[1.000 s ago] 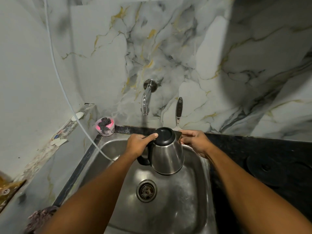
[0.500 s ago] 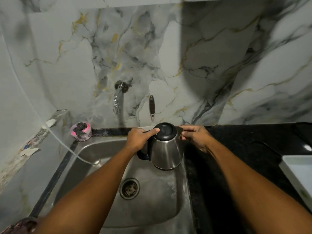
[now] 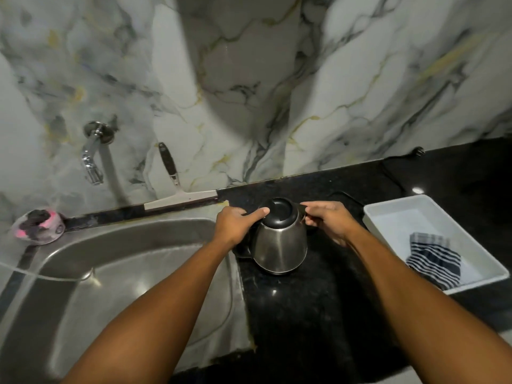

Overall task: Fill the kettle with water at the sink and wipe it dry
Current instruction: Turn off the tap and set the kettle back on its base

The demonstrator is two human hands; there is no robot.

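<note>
Where marble wall [image 3: 249,79] meets black counter [image 3: 304,314], kettle [image 3: 279,245] stands.

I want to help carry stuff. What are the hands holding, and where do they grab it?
Both hold the kettle: left hand at its handle, thumb on the lid; right hand pinching the spout side.

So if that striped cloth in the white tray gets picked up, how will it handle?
The striped cloth lies crumpled and folded over itself in the white tray, so it is probably floppy and will drape. It looks thin, so likely light. It should not roll or slip.
</note>
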